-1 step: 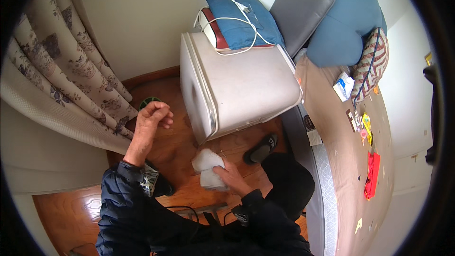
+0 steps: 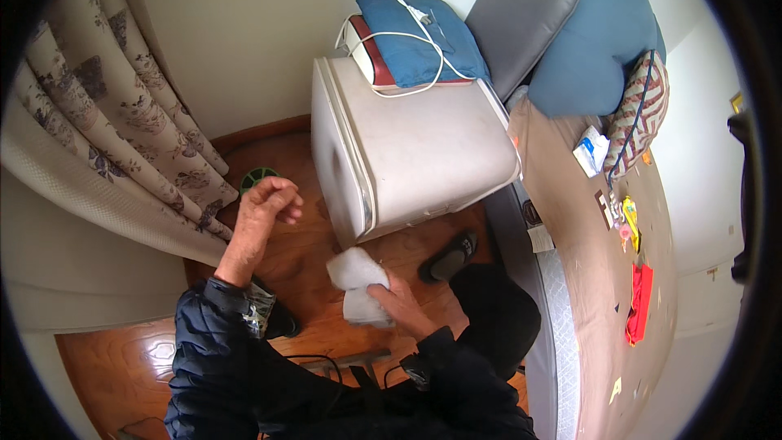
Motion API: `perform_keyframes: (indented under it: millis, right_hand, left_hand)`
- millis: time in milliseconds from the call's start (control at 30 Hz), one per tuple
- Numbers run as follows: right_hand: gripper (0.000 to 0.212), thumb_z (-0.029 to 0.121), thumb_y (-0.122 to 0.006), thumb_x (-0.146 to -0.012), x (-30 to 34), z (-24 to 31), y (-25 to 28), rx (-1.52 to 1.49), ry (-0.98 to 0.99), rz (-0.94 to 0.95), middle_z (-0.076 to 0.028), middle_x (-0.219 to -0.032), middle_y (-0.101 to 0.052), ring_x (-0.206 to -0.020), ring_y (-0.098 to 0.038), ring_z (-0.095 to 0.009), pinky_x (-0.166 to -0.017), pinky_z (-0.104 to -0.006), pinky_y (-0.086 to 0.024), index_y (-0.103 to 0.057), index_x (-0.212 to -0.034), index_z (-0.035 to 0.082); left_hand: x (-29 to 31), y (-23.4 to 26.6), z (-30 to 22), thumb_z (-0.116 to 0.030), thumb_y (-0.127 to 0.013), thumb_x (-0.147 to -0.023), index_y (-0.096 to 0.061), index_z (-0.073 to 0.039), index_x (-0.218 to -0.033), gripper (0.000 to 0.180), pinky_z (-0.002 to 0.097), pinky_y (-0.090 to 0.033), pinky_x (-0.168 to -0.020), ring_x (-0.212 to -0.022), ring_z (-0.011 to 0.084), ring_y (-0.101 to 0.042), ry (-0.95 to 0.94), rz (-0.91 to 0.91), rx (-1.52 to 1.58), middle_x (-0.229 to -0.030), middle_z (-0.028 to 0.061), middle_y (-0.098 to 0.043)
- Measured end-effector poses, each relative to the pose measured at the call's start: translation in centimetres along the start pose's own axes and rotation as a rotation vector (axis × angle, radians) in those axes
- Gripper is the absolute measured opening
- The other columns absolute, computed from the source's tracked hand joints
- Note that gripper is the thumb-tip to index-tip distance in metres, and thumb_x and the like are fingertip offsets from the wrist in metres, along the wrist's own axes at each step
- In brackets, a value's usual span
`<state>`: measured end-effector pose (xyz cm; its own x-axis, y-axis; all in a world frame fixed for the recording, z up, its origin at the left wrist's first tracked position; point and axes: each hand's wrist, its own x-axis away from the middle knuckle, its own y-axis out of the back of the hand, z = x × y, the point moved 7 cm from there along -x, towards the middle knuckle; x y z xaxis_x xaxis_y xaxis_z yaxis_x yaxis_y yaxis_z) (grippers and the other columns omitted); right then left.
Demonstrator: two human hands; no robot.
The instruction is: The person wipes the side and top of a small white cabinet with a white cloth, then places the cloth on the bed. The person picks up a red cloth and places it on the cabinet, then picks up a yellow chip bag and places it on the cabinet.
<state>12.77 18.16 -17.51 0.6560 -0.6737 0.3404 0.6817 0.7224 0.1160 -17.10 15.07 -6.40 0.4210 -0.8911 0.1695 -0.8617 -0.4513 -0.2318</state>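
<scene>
My right hand (image 2: 397, 301) is closed around a soft white cloth (image 2: 358, 270), gripping its right side. The cloth looks folded into two rounded parts, one above the other, and hangs over the wooden floor. To the left and higher up, my left hand (image 2: 267, 205) is raised with its fingers curled in. Whether something thin or small sits between those fingers is hidden from view. A gap separates the two hands. Beyond the left hand a round green object (image 2: 259, 175) rests on the floor by the curtain.
A white box-shaped cabinet (image 2: 432, 147) stands ahead, topped by a blue cloth (image 2: 419, 37) and a white cord. To the right runs a bed (image 2: 562, 163) with cushions and small items. A patterned curtain (image 2: 122, 106) hangs left. My shoe (image 2: 450, 257) is near the cabinet.
My left hand has shifted very slightly to the right. The upper part of the white cloth has tilted and moved up a little in my right hand.
</scene>
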Motion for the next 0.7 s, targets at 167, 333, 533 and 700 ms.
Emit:
perform_keyframes:
  millis: [167,333,533,700]
  right_hand:
    - [0.044,0.023,-0.062,-0.102,-0.2,10.5,0.8,-0.014,0.204,-0.137,-0.014,-0.119,-0.070,-0.103,-0.065,-0.021,-0.093,-0.0354,-0.052,-0.058,-0.135,-0.006]
    - [0.034,0.012,-0.061,-0.102,-1.2,15.1,0.3,-0.516,0.162,-0.132,-0.008,-0.120,-0.071,-0.105,-0.068,-0.014,-0.093,-0.0318,-0.056,-0.063,-0.132,-0.003]
    - [0.028,0.013,-0.062,-0.104,-2.3,15.8,0.7,-0.463,0.205,-0.195,-0.007,-0.117,-0.072,-0.102,-0.070,-0.015,-0.090,-0.0325,-0.058,-0.065,-0.128,-0.002]
    - [0.052,0.015,-0.077,-0.089,-1.9,19.4,-2.8,0.925,0.653,-0.438,-0.015,-0.098,-0.064,-0.086,-0.071,-0.034,-0.071,-0.0457,-0.060,-0.060,-0.138,0.007]
  left_hand:
    - [1.4,-3.2,-0.6,-0.022,-0.065,-0.102,-0.069,-0.004,-0.104,0.018,0.0247,-0.055,-0.067,-0.068,0.0098,-0.065,0.097,0.301,-0.065,-0.082,0.0030,-0.071]
    - [2.7,-4.6,-0.7,-0.027,-0.072,-0.102,-0.070,-0.001,-0.116,0.030,0.0284,-0.057,-0.077,-0.076,0.0130,-0.068,0.106,0.445,-0.051,-0.093,0.0054,-0.074]
    - [1.9,-3.0,-0.5,-0.028,-0.070,-0.103,-0.071,-0.001,-0.118,0.032,0.0284,-0.057,-0.077,-0.084,0.0136,-0.069,0.031,0.310,0.061,-0.096,0.0045,-0.074]
    - [3.2,-5.4,0.0,-0.032,-0.071,-0.102,-0.062,-0.002,-0.138,0.047,0.0359,-0.049,-0.108,-0.117,0.0189,-0.064,0.041,0.532,0.059,-0.120,0.0089,-0.071]
